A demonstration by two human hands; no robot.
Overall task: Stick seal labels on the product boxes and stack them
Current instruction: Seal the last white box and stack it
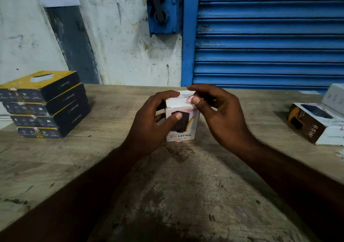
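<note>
head view, one moment of the sealing step. a white product box [181, 119], its "halley 20k" print upside down to the wearer, stands at the centre of the wooden bench [167, 186] and appears to rest on it.

the left hand [155, 118] comes in from 8 o'clock and grips the box, thumb flat on the near face and fingers curled round the left side. this hold probably braces the box against the push from the other side.

the right hand [218, 109] comes in from 4 o'clock and pinches the red-edged seal label [190, 98] at the box's upper edge, toward 1 o'clock of its face. the thumb presses on the label and the forefinger curls over the top. the label seems to bridge the lid and the front panel, the seam a seal must cross. how firmly it adheres cannot be told.

at 9 o'clock, well apart, a stack of four dark boxes [46, 104] with yellow tops sits squarely aligned, likely finished work. at 3 o'clock, also well apart, lie two white cartons [316, 124], one marked "65w", with a further pale box behind them; a red mark shows at their right edge, but whether it is a seal cannot be told. a blue shutter [270, 37] fills the field from 12 to 2 o'clock.

judged stage: label being rubbed down, stacking not yet done. the risk is a creased or skewed seal.
</note>
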